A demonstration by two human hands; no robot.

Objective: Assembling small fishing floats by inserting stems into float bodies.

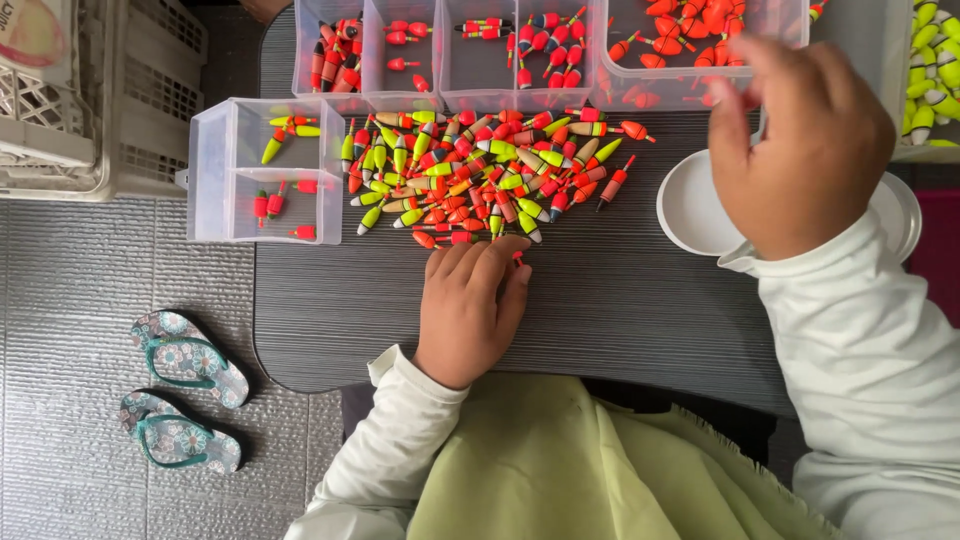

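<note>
A heap of small fishing floats (470,175), red, orange and yellow-green, lies on the dark ridged table (620,300). My left hand (470,305) rests flat on the table at the near edge of the heap, fingertips touching a red float (518,258). My right hand (800,140) is raised at the right, blurred, over a white round dish (690,210) and close to a clear bin of orange floats (690,45). Whether its fingers hold a float is not visible.
Clear compartment boxes (440,50) with sorted floats line the far edge. A small clear divided box (262,170) stands at the table's left. A white crate (100,100) and a pair of flip-flops (185,390) are on the grey floor. Yellow-green floats (935,70) sit far right.
</note>
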